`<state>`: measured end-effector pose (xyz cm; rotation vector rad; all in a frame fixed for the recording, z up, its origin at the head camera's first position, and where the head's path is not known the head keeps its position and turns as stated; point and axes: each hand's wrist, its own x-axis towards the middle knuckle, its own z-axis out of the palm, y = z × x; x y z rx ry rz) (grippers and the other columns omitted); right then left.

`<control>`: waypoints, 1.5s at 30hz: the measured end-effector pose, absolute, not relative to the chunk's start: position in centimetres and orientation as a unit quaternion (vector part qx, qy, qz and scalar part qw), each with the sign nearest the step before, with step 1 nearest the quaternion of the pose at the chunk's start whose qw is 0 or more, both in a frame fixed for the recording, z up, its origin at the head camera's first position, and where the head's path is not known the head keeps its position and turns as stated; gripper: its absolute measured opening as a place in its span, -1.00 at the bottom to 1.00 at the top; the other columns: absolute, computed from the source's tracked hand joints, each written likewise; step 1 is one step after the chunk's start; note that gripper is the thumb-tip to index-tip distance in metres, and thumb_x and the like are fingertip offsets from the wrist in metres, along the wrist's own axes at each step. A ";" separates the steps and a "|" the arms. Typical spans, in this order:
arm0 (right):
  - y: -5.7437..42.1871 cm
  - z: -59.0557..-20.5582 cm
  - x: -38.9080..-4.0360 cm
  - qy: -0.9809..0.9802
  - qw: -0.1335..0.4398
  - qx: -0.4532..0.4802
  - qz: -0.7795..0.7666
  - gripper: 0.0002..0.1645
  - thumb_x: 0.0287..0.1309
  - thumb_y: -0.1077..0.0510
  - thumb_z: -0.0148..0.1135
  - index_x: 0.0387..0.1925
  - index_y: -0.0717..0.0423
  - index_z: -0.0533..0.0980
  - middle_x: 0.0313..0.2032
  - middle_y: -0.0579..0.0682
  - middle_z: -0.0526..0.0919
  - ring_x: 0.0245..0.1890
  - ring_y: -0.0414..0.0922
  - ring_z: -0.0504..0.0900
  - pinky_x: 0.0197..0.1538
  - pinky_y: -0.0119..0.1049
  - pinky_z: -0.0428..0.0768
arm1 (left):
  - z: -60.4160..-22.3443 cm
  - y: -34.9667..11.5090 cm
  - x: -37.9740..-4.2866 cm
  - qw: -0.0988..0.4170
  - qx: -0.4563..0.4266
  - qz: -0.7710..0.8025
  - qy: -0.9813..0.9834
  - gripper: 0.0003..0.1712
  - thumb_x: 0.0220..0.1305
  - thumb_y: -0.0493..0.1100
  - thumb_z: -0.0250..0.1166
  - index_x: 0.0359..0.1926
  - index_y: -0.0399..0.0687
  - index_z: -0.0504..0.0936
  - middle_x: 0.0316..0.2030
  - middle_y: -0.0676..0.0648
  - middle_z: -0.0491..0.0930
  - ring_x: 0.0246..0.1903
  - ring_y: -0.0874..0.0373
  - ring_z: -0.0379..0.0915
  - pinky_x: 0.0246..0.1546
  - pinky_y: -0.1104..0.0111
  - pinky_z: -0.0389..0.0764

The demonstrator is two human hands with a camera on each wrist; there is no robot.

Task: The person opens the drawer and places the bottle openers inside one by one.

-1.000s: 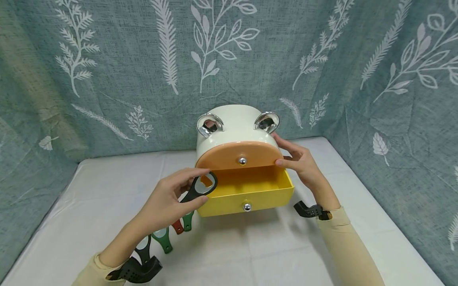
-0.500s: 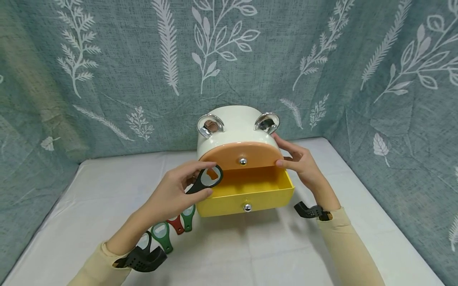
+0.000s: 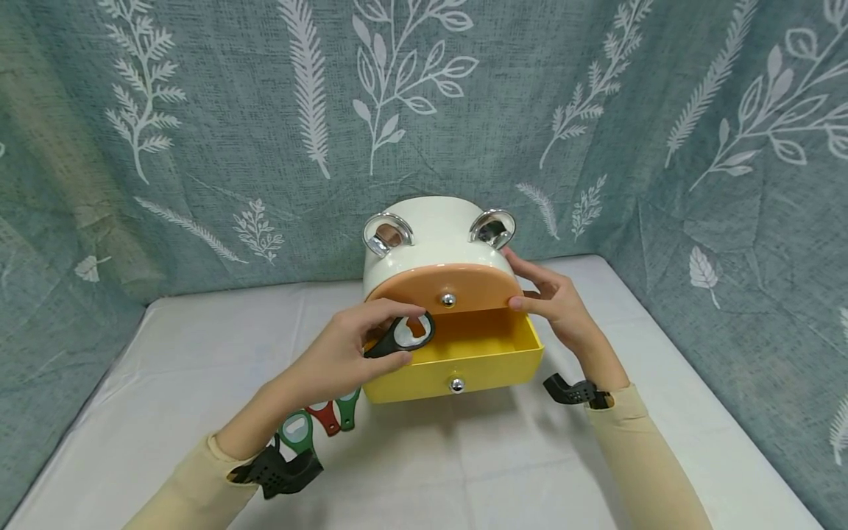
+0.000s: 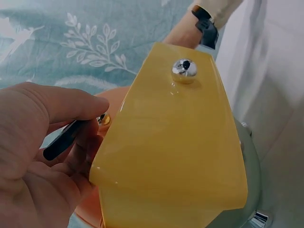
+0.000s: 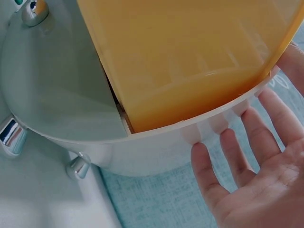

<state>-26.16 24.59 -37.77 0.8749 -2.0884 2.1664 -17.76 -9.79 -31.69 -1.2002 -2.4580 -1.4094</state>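
A white cabinet point(image 3: 433, 235) with shiny chrome eye shapes has its yellow drawer point(image 3: 497, 372) pulled out under an orange drawer front point(image 3: 477, 283). My left hand point(image 3: 344, 346) pinches a black bottle opener point(image 3: 412, 333) between thumb and fingers, its metal head over the left part of the yellow drawer. From the left wrist, only the opener's dark edge point(image 4: 64, 140) shows. My right hand point(image 3: 556, 298) rests on the cabinet's right side, thumb at the front edge; the right wrist view shows its extended fingers point(image 5: 259, 135) against the white wall.
On the white table point(image 3: 424, 478) left of the cabinet lie two green bottle openers point(image 3: 347, 412) and a red bottle opener point(image 3: 324, 418). Another dark one is mostly behind my left wrist. A patterned curtain point(image 3: 265, 110) hangs behind. A greyish-green lower front point(image 5: 57, 90) has a chrome knob.
My left hand has moved right with the black bottle opener, from the yellow drawer's left edge to over its inside. The right hand and the cabinet stay in place.
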 end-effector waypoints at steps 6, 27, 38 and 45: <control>24.6 -37.9 -26.2 -0.665 0.003 0.280 0.692 -0.22 0.18 0.38 0.34 0.41 0.08 0.32 0.42 -0.05 0.25 0.44 -0.05 0.12 0.20 -0.14 0.46 | -31.9 -9.4 -18.0 0.019 -0.399 -0.457 -0.795 -0.42 0.16 -0.32 0.46 0.21 0.00 0.56 0.02 0.10 0.55 -0.05 0.15 0.43 -0.09 0.27 0.56; 24.7 -37.9 -26.2 -0.666 0.008 0.280 0.692 -0.23 0.18 0.35 0.36 0.40 0.11 0.32 0.42 -0.03 0.25 0.43 -0.04 0.12 0.19 -0.14 0.47 | -31.7 -7.6 -19.1 0.016 -0.432 -0.434 -0.791 -0.43 0.17 -0.30 0.45 0.22 -0.02 0.57 0.13 0.15 0.52 0.12 0.23 0.37 0.05 0.27 0.49; 24.7 -38.0 -26.4 -0.666 0.006 0.280 0.692 -0.23 0.18 0.37 0.34 0.40 0.10 0.32 0.43 -0.03 0.24 0.43 -0.05 0.13 0.20 -0.14 0.46 | -32.0 -7.3 -19.8 0.004 -0.429 -0.441 -0.788 -0.42 0.14 -0.31 0.48 0.21 -0.09 0.57 0.12 0.04 0.55 0.09 0.18 0.46 0.09 0.27 0.51; 24.6 -38.0 -26.3 -0.667 0.007 0.282 0.690 -0.22 0.18 0.36 0.35 0.41 0.10 0.32 0.43 -0.03 0.24 0.44 -0.05 0.12 0.21 -0.13 0.45 | -31.8 -7.8 -19.5 -0.009 -0.416 -0.444 -0.794 -0.43 0.18 -0.29 0.45 0.24 -0.09 0.56 0.15 0.03 0.54 0.01 0.18 0.54 0.05 0.29 0.54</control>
